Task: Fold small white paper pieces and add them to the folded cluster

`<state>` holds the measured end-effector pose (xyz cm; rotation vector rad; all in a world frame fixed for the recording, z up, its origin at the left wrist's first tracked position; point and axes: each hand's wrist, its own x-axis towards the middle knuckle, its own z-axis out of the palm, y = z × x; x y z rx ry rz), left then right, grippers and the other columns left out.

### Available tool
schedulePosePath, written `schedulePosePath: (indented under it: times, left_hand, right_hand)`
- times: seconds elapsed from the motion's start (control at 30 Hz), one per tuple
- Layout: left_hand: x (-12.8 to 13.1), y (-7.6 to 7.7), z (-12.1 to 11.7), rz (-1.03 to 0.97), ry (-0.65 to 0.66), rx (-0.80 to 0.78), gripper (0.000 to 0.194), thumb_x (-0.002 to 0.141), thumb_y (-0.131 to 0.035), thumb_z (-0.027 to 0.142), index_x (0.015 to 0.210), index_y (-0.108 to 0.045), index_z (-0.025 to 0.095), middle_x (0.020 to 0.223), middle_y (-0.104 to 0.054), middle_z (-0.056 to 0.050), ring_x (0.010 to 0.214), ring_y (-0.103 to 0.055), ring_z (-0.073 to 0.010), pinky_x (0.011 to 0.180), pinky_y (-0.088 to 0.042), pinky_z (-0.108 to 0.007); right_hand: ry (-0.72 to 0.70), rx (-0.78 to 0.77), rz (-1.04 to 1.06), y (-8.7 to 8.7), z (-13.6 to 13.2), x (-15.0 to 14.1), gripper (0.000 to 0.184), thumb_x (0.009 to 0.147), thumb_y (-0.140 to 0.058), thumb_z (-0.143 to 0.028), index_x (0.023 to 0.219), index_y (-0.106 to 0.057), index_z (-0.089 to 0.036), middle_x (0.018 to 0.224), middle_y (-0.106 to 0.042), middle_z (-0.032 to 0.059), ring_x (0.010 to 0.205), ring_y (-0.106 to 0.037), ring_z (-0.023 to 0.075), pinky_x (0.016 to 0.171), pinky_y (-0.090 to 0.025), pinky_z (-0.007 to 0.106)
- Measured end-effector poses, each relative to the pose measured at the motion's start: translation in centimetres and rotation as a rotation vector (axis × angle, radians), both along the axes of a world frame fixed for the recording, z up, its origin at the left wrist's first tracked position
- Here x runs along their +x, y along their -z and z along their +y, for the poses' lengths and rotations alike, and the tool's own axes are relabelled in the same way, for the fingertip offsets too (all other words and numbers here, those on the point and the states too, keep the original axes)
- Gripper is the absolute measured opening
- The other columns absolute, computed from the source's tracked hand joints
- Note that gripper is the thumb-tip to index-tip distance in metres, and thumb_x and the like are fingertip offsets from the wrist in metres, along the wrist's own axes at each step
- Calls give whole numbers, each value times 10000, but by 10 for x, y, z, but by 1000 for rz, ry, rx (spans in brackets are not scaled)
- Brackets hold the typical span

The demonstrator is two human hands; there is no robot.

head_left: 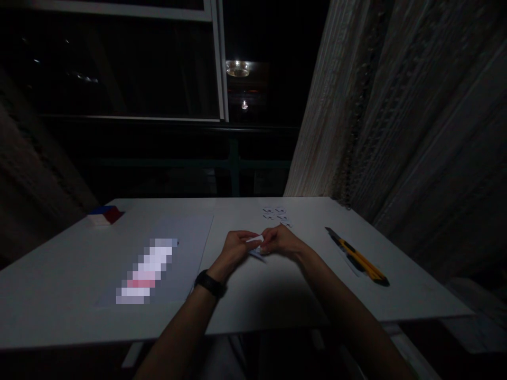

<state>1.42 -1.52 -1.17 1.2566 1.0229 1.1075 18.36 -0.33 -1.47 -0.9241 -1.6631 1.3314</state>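
My left hand, with a dark band at its wrist, is closed on a small white piece of paper above the middle of the table. The fingers of my right hand pinch the same paper from the other side. Part of the paper hangs below the fingertips, and much of it is hidden by them. Just beyond my right hand lie several small white pieces with dark marks, set out in rows.
On the right lies a yellow and black utility knife, its blade pointing away. A large pale sheet lies to the left, with a blurred-out item on it. Far left stands a blue, red and white block. Curtains hang behind the white table.
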Motion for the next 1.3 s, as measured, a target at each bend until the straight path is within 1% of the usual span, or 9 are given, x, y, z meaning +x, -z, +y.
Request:
schedulePosePath:
  times: [0.23,0.33,0.43,0.6,0.8,0.93,1.03,1.13,1.3]
  left_hand:
    - [2,6,4,12,-25,46,344,480,-784,258,766,-686,93,704,-687,-93,586,-603,-161,564,-448,-252]
    - [0,8,7,-4,-32,32,341,494,-779,260,774,-683,92,701,-684,-92,570,-599,-153,550,-443,-246]
    - [-2,8,8,-11,-24,26,330,505,-774,244,783,-679,92,681,-679,-85,554,-593,-144,540,-436,-241]
    - [-3,5,6,4,-50,50,315,507,-772,229,772,-677,87,669,-676,-83,553,-594,-144,544,-436,-242]
    - [-4,1,4,-57,-29,21,417,498,-785,248,860,-663,82,663,-679,-88,564,-612,-167,569,-459,-268]
    - [-5,0,3,-104,-4,-1,464,493,-792,251,893,-652,63,689,-681,-118,598,-628,-191,592,-470,-290]
    - [-4,-3,1,-82,-41,17,435,477,-798,252,844,-669,57,712,-681,-123,618,-627,-196,617,-477,-303]
    - [-2,-6,-1,-63,-70,44,428,460,-803,260,819,-685,58,721,-678,-118,642,-624,-211,630,-483,-324]
    - [-2,-6,-1,-87,-27,28,492,502,-782,275,923,-670,48,762,-675,-125,637,-613,-197,614,-479,-322]
  right_hand:
    - [48,-140,130,2,-1,-2,256,364,-808,-172,503,-599,-123,597,-586,-15,554,-556,112,547,-442,247]
    - [91,-168,162,3,-1,-3,269,343,-813,-159,513,-608,-125,638,-608,-2,563,-570,121,560,-454,262]
    - [84,-177,176,3,-1,-2,240,375,-809,-164,532,-632,-126,692,-620,10,596,-580,122,592,-461,266]
    - [61,-141,199,3,-2,-2,184,441,-792,-174,566,-661,-136,744,-620,18,649,-579,119,630,-460,264]
    - [148,-92,212,3,-2,-7,193,436,-792,-192,579,-670,-144,864,-621,31,716,-585,127,672,-469,268]
    - [201,-8,121,0,-2,-11,185,479,-773,-229,609,-672,-143,702,-638,18,632,-577,123,621,-462,265]
    - [267,58,30,1,-1,-13,167,538,-738,-265,620,-670,-137,592,-631,11,562,-563,122,577,-450,263]
    - [305,114,-12,3,1,-14,172,585,-702,-297,626,-669,-134,591,-642,19,555,-565,128,569,-445,266]
    - [351,173,-49,4,3,-13,210,615,-679,-349,639,-667,-142,602,-643,22,566,-563,134,573,-446,277]
